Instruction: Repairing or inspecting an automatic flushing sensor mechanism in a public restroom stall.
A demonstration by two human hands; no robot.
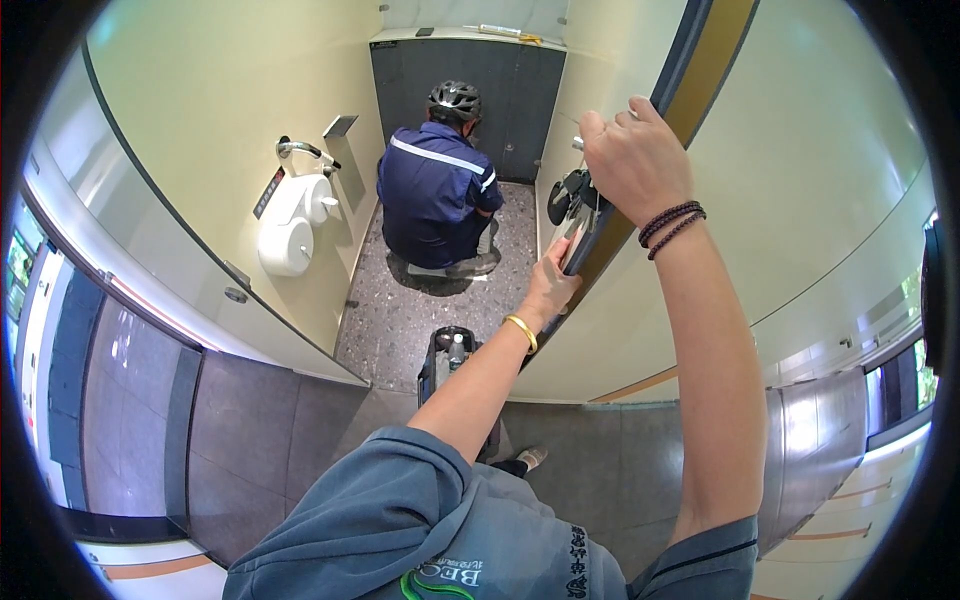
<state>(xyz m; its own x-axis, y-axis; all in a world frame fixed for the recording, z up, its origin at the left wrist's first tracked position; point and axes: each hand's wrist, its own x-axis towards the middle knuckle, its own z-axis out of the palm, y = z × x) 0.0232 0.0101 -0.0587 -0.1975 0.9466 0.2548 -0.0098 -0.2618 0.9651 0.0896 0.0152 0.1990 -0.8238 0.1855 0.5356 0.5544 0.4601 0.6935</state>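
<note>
Left of the panel edge (pixel 688 48), speckled floor (pixel 392 345) lies open until the crouching person (pixel 435 200) blocks it.

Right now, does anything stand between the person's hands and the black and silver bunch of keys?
Nothing visible does: the keys hang below and left of the right hand, just above the left hand, beside the straight dark panel edge.

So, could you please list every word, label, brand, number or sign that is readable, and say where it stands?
I don't copy printed wording, but I can say where it is:
Grey shirt, front: pale letters by a green curve.
Same shirt: a column of dark characters.
Wall label, black and red: too small to read.
Tube on the ledge: any print is too small to read.
</note>
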